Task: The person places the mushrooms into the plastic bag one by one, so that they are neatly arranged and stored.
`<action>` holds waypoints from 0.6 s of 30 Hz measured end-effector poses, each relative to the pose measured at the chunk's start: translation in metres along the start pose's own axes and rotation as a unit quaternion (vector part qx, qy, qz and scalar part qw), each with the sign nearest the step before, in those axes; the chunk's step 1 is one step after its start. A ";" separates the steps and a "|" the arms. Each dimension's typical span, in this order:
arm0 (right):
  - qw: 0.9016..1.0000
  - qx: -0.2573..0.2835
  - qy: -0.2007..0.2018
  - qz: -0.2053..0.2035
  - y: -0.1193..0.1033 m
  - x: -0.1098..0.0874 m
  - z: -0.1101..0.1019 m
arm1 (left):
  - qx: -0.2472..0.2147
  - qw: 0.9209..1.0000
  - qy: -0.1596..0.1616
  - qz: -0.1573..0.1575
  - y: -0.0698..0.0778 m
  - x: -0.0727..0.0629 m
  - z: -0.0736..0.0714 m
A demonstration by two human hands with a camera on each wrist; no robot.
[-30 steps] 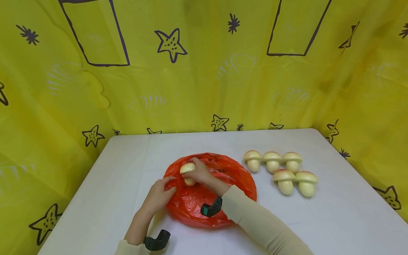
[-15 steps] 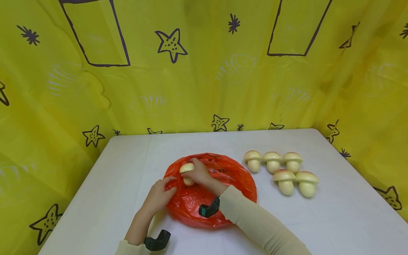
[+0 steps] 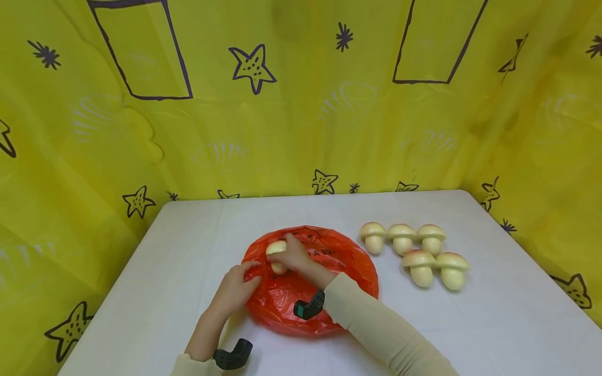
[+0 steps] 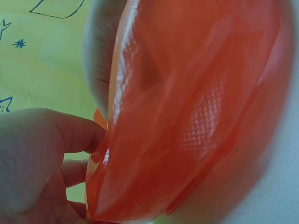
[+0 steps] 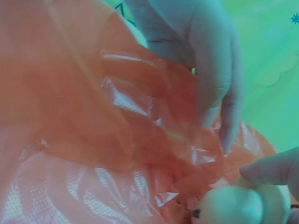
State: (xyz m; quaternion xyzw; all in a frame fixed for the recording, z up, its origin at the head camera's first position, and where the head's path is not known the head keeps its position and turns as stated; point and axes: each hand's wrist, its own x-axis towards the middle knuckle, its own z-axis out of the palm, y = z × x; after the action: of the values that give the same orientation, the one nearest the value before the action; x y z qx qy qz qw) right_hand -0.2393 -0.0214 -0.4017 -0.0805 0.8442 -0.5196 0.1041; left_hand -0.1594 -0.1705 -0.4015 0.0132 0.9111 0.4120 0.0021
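Observation:
In the head view a red plastic bag (image 3: 301, 308) lies with a round, wide mouth near the middle of the white table. My left hand (image 3: 232, 286) holds its left rim, with the fingers over the edge; the left wrist view shows the thumb against the bag's film (image 4: 187, 93). My right hand (image 3: 297, 254) grips a toy mushroom (image 3: 276, 247) over the left part of the bag, cap away from me and stem toward me. In the right wrist view the mushroom's stem end (image 5: 233, 205) has a dark spot, and a right finger lies along it. Some right fingers are hidden.
Several more toy mushrooms (image 3: 423, 275) stand in two rows to the right of the bag, the back row (image 3: 402, 244) close to its rim. A yellow patterned curtain (image 3: 291, 130) surrounds the white table (image 3: 178, 245) at the back and sides.
Hardly anything differs. My right hand and the mushroom have shifted very slightly left over the bag. My left hand stays at the rim.

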 end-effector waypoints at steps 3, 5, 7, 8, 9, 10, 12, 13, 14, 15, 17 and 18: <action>1.000 0.000 -0.004 0.029 -0.001 -0.001 -0.004 | -0.007 1.000 -0.003 -0.004 0.000 -0.001 0.001; 0.999 -0.003 -0.004 0.042 -0.004 -0.003 -0.008 | -0.005 1.000 -0.004 -0.001 0.000 0.000 0.000; 0.999 -0.010 -0.005 0.048 -0.007 -0.005 -0.012 | -0.003 1.000 -0.005 0.000 0.000 0.000 -0.001; 0.999 -0.013 -0.005 0.051 -0.008 -0.007 -0.015 | -0.001 1.000 -0.005 0.001 0.000 0.000 -0.001; 0.999 -0.015 -0.005 0.052 -0.010 -0.008 -0.017 | 0.001 1.000 -0.005 0.001 0.000 0.000 -0.001; 0.998 -0.017 -0.007 0.054 -0.012 -0.011 -0.020 | 0.002 1.000 -0.004 0.000 0.001 0.000 -0.001; 0.998 -0.025 -0.011 0.052 -0.016 -0.015 -0.026 | 0.003 1.000 -0.003 0.001 0.001 0.000 -0.001; 0.998 -0.029 -0.012 0.049 -0.019 -0.017 -0.029 | 0.004 1.000 -0.003 0.002 0.001 0.000 -0.001; 0.998 -0.033 -0.013 0.045 -0.021 -0.019 -0.032 | 0.004 1.000 -0.002 0.001 0.001 0.000 -0.001; 0.998 -0.035 -0.014 0.040 -0.023 -0.021 -0.036 | 0.004 1.000 -0.003 0.000 0.001 0.000 -0.001; 0.999 -0.036 -0.013 0.027 -0.027 -0.025 -0.042 | 0.004 1.000 -0.003 -0.002 0.001 0.001 0.000; 0.999 -0.033 -0.014 0.022 -0.028 -0.027 -0.045 | 0.004 1.000 -0.004 -0.003 0.001 0.001 0.000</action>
State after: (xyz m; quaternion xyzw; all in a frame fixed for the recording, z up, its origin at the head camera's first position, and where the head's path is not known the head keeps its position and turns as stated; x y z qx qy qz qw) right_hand -0.2246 0.0116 -0.3544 -0.0722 0.8612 -0.4876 0.1244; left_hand -0.1601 -0.1698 -0.4007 0.0120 0.9126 0.4087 0.0071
